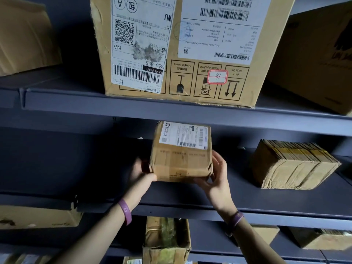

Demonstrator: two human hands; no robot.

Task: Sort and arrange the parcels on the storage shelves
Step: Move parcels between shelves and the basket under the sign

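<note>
A small taped cardboard parcel [182, 157] with a white shipping label on top is held just above the middle shelf [257, 197]. My left hand [142, 173] grips its lower left corner, thumb on the front face. My right hand [216, 173] holds its right side and underside, fingers curled around the edge. Both wrists wear purple bands.
A large carton [181, 46] marked 18 stands on the upper shelf, flanked by a box at the left [26, 35] and another at the right [314, 58]. A taped parcel [291, 164] sits on the middle shelf to the right. Several boxes [165, 239] fill the lower shelf.
</note>
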